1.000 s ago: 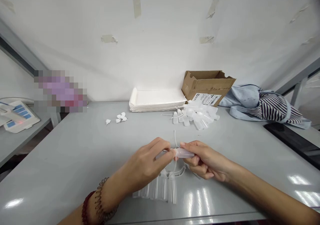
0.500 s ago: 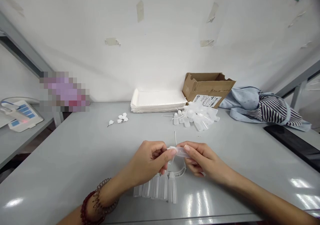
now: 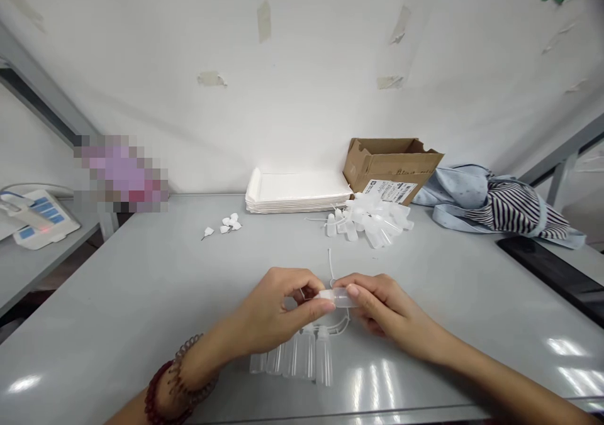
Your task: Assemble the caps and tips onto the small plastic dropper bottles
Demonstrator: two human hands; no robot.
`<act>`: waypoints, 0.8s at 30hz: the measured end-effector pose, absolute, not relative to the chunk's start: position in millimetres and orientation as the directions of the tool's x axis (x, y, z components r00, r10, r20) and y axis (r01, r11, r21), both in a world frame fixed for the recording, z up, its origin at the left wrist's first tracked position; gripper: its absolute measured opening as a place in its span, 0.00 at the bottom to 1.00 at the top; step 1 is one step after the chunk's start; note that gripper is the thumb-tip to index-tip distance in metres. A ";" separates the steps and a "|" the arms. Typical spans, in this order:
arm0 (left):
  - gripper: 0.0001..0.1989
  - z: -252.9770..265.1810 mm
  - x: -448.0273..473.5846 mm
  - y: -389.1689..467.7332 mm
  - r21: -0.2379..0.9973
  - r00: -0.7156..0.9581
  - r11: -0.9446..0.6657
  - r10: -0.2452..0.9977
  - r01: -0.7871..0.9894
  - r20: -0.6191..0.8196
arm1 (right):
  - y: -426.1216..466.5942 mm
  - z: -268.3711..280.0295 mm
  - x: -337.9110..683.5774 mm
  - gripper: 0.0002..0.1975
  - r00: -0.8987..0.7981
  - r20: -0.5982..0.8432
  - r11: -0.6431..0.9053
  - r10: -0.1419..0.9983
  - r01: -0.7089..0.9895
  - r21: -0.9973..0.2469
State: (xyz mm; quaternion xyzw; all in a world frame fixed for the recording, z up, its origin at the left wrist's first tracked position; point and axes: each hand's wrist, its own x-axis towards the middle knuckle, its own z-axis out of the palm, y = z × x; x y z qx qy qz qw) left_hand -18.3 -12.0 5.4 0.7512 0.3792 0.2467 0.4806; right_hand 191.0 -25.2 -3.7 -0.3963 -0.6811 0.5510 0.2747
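Pinched in my right hand (image 3: 382, 302) is a small translucent squeeze bottle (image 3: 344, 297), lying sideways above the table. My left hand (image 3: 287, 305) grips a white needle-tip cap (image 3: 326, 295) at the bottle's neck, its thin needle pointing left. Whether the cap is fully screwed down I cannot tell. Below my hands, several clear bottles (image 3: 323, 359) lie in a row with white plastic straps around their necks. My left hand hides part of that row. Several loose white needle caps (image 3: 231, 222) sit at the back left.
A pile of translucent bottles (image 3: 377, 220) lies before a cardboard box (image 3: 391, 167). White padded envelopes (image 3: 299, 192) are stacked beside it. At right are a striped cloth bag (image 3: 516, 208) and a black phone-like slab (image 3: 552, 280); a white-and-blue device (image 3: 44, 217) stands far left.
Both hands have shifted slightly down with the bottle. The left fingers have changed their grip around the cap, showing more of it.
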 end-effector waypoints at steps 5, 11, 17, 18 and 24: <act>0.07 3.1 -16.1 -11.0 0.888 0.540 -0.317 0.836 0.333 0.096 | -21.6 -1.2 191.8 0.21 -0.541 -0.097 0.010 0.835 0.191 -0.981; 0.23 3.5 -13.6 -10.4 0.958 0.569 0.008 0.803 0.288 -0.178 | -20.9 -11.2 196.2 0.11 -0.553 0.400 0.652 0.731 0.392 -0.649; 0.18 -8.1 -11.5 -12.2 0.833 0.578 -0.392 0.809 0.390 0.110 | -23.3 -15.8 194.8 0.10 -0.524 0.458 0.688 0.718 0.434 -0.581; 0.16 -11.4 -11.4 -12.3 0.727 0.570 -0.547 0.780 0.416 0.260 | -23.4 -14.7 193.9 0.10 -0.491 0.430 0.640 0.758 0.434 -0.634; 0.11 -16.7 -11.9 -10.4 0.494 0.538 -0.743 0.669 0.453 0.513 | -24.0 -11.3 192.0 0.11 -0.428 0.213 0.368 0.878 0.322 -0.872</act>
